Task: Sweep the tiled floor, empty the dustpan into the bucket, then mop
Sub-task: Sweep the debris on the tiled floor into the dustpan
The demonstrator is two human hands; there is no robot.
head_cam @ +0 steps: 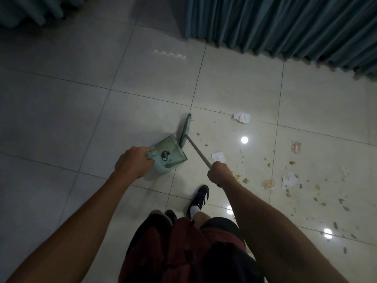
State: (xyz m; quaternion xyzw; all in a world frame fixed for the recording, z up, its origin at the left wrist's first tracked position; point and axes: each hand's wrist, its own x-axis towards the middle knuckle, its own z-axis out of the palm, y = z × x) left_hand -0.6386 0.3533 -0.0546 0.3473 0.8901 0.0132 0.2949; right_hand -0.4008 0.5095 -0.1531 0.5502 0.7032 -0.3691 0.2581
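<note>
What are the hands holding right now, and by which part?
The left hand grips the dustpan by its handle end. The right hand is closed around the broom partway up its metal pole.

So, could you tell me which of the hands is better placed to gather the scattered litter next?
The right hand: it grips the grey broom handle beside the litter, while the left hand holds the pale green dustpan.

Glossy tiled floor [61, 111], pale plastic dustpan [170, 152], pleated cloth curtain [285, 23], crumpled paper scraps [242, 117].
</note>
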